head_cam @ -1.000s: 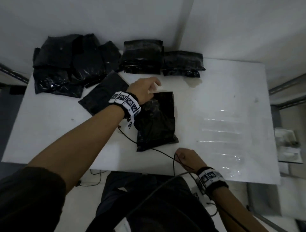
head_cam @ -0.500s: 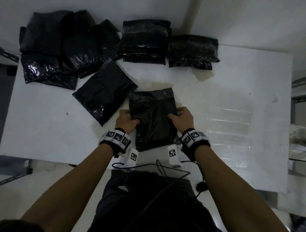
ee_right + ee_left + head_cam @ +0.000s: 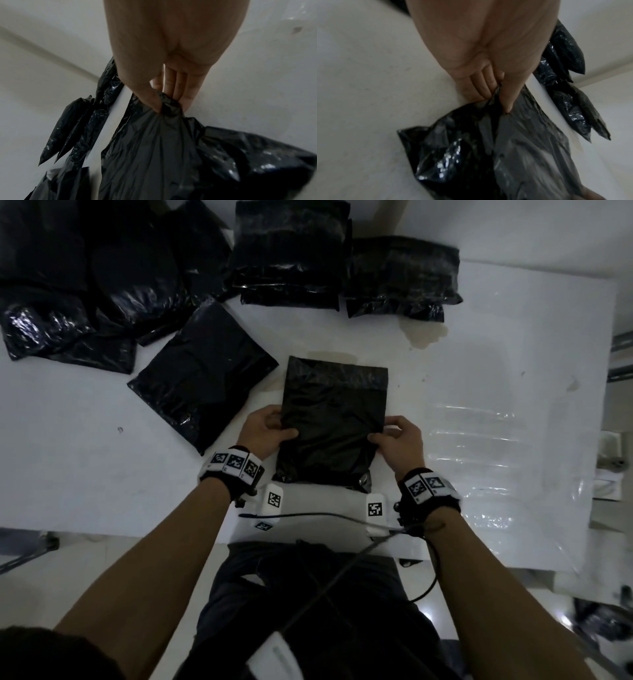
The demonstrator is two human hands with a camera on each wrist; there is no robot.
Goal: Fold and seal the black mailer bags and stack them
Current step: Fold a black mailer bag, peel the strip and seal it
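Note:
A black mailer bag point(image 3: 332, 422) lies lengthwise on the white table point(image 3: 85, 474) in front of me, its flap end pointing away. My left hand point(image 3: 270, 429) pinches its left edge, thumb on top and fingers under, as the left wrist view shows at the bag point(image 3: 513, 142). My right hand point(image 3: 394, 440) pinches the right edge the same way, with the plastic point(image 3: 154, 155) bunched between thumb and fingers. Two stacks of folded bags point(image 3: 291, 254) point(image 3: 400, 275) sit at the table's far edge.
A loose heap of black bags point(image 3: 85, 278) fills the far left corner, and one flat bag point(image 3: 202, 374) lies just left of mine. Clear plastic film point(image 3: 479, 457) covers the table's right part. A stain point(image 3: 424, 333) marks the surface near the right stack.
My left hand came back from the bag's far end and my right hand rose from the table edge; both now grip the bag's sides. The bag's sides have lifted slightly.

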